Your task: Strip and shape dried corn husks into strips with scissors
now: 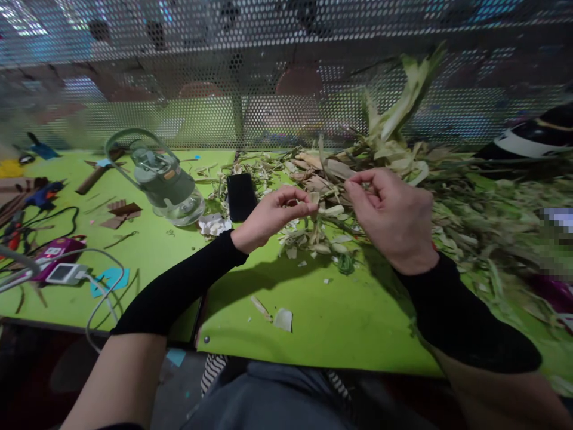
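Note:
My left hand [271,216] reaches over the table with thumb and fingertips pinched on a small pale corn husk piece [330,211]. To its right, my right hand [396,218] is closed, thumb against the curled fingers. Whatever may be between its fingertips is too small to make out. The two hands are a short way apart. Under and behind them lie torn husk scraps [308,240] and a heap of dry corn husks [313,164]. A small green wad [345,263] rests on the table below the hands.
A black phone [240,197] and a green-lidded water bottle [166,182] stand left of centre, near crumpled white paper [215,224]. Cables and a white charger [67,273] lie far left. A perforated metal screen [268,113] backs the green table [340,334]. A dark bottle [528,134] lies right.

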The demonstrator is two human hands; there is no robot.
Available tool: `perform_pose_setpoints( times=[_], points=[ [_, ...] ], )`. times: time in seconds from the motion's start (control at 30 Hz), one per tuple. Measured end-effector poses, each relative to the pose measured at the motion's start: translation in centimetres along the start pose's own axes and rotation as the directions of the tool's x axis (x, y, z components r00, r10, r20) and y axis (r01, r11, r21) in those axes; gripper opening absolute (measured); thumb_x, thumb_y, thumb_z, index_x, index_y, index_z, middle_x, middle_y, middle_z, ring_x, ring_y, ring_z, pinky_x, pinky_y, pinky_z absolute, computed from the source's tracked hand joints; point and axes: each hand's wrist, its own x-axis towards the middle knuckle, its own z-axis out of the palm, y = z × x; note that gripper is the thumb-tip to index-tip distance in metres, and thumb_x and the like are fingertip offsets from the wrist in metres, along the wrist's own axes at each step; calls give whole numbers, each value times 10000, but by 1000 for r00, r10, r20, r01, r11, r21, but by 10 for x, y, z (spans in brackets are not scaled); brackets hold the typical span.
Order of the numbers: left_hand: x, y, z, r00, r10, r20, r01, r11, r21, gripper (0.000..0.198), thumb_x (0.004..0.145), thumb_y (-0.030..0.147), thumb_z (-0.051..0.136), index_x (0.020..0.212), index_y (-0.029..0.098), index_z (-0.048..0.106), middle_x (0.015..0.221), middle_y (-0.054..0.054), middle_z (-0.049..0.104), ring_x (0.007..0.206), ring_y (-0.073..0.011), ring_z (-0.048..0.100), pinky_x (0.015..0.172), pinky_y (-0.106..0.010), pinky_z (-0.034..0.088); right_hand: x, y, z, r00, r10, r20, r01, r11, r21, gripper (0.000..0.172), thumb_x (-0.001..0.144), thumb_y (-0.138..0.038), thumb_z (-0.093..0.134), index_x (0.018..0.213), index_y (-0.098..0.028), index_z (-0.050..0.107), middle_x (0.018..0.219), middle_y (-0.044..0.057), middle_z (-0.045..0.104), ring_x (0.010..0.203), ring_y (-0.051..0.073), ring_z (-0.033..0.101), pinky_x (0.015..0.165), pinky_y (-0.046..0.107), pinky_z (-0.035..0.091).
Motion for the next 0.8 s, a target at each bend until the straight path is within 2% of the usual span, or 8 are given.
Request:
perform_pose_setpoints(
  times=[0.17, 0.27, 0.37, 0.47, 0.6, 0.8],
  points=[
    [-4, 6, 1, 998, 67, 3, -67, 997, 30, 297, 821, 402, 845, 782, 162, 674, 1303, -95, 661, 1170, -187, 598, 997, -317, 454, -1, -5, -1, 995, -36, 89, 32, 998, 47, 109, 953, -302, 663, 873, -235, 694, 568, -17, 495, 544, 175, 476, 585, 336, 308],
    [-6, 11, 3, 995, 83, 57, -86, 995, 57, 327, 826, 420, 848, 776, 154, 665, 1406, -121, 639, 1182, -197, 605, 1003, -329, 466, -3, -8, -2, 988, -45, 148, 30, 994, 102, 100, 951, -300, 669, 890, -232, 708, 556, -33, 499, 500, 148, 432, 549, 322, 297],
    [-4, 9, 3, 994, 66, 93, -69, 997, 39, 379, 812, 476, 859, 804, 157, 656, 1186, -96, 708, 1028, -168, 624, 961, -333, 478, -4, -9, -5, 985, -42, 168, 19, 990, 141, 125, 960, -328, 671, 904, -229, 725, 529, -51, 457, 477, 132, 392, 526, 311, 286],
    [-1, 4, 2, 997, 28, 72, -28, 1000, -1, 412, 784, 500, 881, 849, 164, 652, 895, -16, 665, 853, -128, 582, 858, -311, 467, -5, -10, -6, 986, -38, 161, 13, 987, 158, 159, 970, -363, 673, 904, -231, 733, 518, -55, 423, 476, 130, 376, 521, 307, 284],
    [1, 0, 1, 1000, 19, 23, -19, 999, -36, 418, 763, 484, 900, 847, 168, 639, 844, 9, 636, 797, -107, 549, 783, -287, 435, -7, -12, -6, 986, -28, 162, 2, 987, 162, 143, 970, -349, 676, 917, -229, 734, 527, -56, 416, 485, 128, 371, 529, 308, 294],
    [1, 2, 2, 999, 42, 26, -41, 998, -39, 433, 763, 510, 892, 842, 171, 635, 811, 12, 613, 747, -96, 524, 718, -275, 423, -8, -13, -5, 985, -27, 168, -2, 986, 169, 110, 959, -325, 682, 917, -235, 729, 531, -61, 409, 490, 126, 371, 535, 306, 312]
  ],
)
